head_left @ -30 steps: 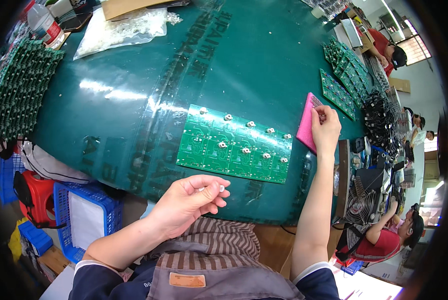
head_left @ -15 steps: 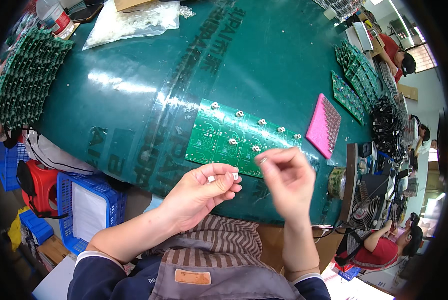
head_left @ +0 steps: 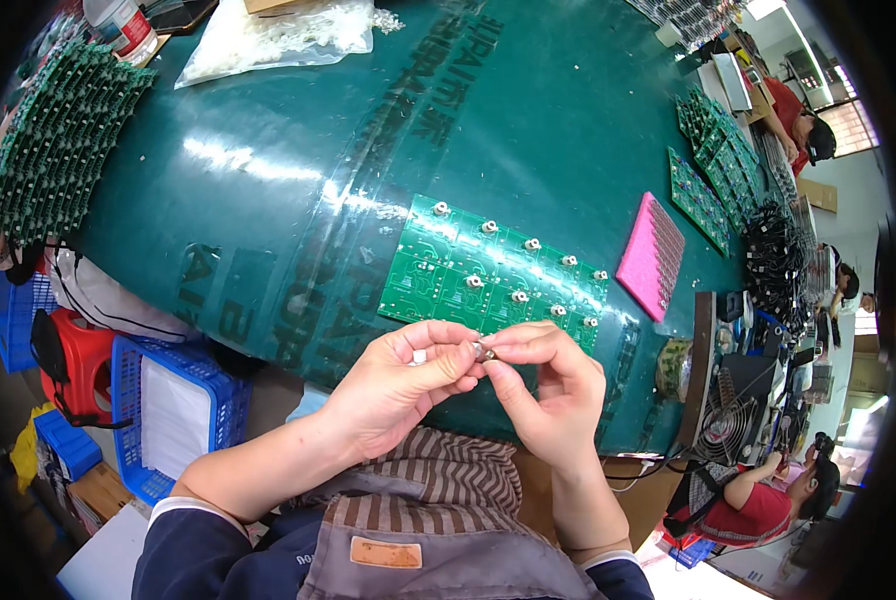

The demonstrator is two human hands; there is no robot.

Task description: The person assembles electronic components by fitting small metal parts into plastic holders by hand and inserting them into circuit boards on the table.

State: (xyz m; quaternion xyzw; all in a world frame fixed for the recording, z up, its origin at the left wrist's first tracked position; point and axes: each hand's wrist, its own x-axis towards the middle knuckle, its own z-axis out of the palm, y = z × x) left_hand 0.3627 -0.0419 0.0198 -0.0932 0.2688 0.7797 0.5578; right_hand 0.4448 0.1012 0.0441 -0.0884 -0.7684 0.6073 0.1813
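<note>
Small metal component point(head_left: 481, 351), silvery and round, sits pinched between the fingertips of both hands, just in front of the near edge of the green table mat point(head_left: 268, 130) and above the person's lap.

At the far left, a stack of green circuit boards point(head_left: 53, 140) lies on the table's left end, with a clear plastic bag point(head_left: 278, 35) of small parts further back. Below the table edge stand a red stool point(head_left: 78, 360) and a blue crate point(head_left: 173, 410) holding something white.

The left hand point(head_left: 398, 385) comes up from the lower left, its thumb and forefinger closed on the component; something small and white shows at the fingers too, too small to tell what. The right hand point(head_left: 548, 385) meets it from the right, thumb and forefinger gripping the same piece, so both hands touch at the fingertips.

Just behind the hands lies a green panel of circuit boards point(head_left: 468, 275) with silvery round parts set in two rows along it. To its right rests a pink foam pad point(head_left: 651, 256), tilted, apart from the panel. Further right, more green boards point(head_left: 713, 165) and a bundle of black cables point(head_left: 773, 260) lie by the table's end, where other people sit.
</note>
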